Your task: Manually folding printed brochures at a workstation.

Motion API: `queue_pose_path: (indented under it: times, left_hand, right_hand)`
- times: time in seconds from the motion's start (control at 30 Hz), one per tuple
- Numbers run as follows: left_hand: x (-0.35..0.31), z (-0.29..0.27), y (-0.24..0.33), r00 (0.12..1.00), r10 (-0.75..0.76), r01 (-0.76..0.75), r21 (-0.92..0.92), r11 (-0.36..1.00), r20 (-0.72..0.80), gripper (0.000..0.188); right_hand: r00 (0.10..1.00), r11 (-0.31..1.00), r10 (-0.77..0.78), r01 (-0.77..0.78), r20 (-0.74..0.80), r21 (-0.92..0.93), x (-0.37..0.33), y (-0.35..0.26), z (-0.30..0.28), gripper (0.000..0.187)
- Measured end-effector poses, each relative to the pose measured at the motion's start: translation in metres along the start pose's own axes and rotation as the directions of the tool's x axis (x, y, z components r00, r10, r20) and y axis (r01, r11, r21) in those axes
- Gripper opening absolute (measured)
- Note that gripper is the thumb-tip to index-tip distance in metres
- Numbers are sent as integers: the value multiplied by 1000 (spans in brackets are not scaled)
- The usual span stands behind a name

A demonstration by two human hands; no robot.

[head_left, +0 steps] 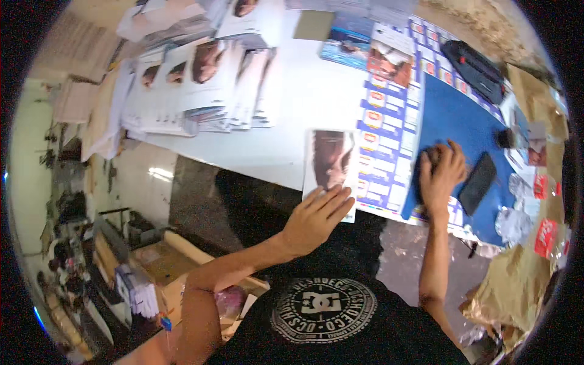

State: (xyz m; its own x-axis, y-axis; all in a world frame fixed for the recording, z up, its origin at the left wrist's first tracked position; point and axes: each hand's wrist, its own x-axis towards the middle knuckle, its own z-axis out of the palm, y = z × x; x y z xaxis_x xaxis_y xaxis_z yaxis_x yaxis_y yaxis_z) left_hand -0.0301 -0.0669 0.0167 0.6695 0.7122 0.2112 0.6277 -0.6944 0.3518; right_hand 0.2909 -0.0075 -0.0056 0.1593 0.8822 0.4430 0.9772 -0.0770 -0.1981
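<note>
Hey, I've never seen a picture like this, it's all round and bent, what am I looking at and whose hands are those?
This is one picture from a wide fisheye camera worn on a person's head, looking down, which is why straight edges curve near the rim. There is no machine: the two bare arms coming up from the bottom belong to the wearer. The left hand lies flat, fingers spread, on a printed photo sheet at the near edge of a white table. The right hand rests on a small dark object that it mostly hides, so I cannot tell what it is, on a blue poster with a border of small panels. Beside it lies a black phone. Farther back are stacks of printed sheets and a black pouch.
</note>
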Motion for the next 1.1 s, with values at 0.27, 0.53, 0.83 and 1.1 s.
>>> queue_pose_path:
  times: [0.27, 0.53, 0.83, 1.1]
  left_hand:
    - [21, -152, -131, 833, 7, 156, 247, 956, -554, 46]
    - [88, -109, -156, 886, -84, 103, 17, 995, -457, 57]
    - [210, -12, -187, 985, -123, 151, 251, 956, -125, 85]
    - [45, 13, -58, 933, -354, 360, 181, 915, -65, 83]
  right_hand:
    - [999, 1000, -1, 2, -49, 22, -4, 5, 6, 38]
    - [989, 999, 36, -34, -143, 12, 1, 6, -6, 48]
    - [958, 913, -129, 216, -258, 346, -17, -26, -27, 42]
    - [946, 863, -282, 176, 162, 474, -26, -77, -58, 61]
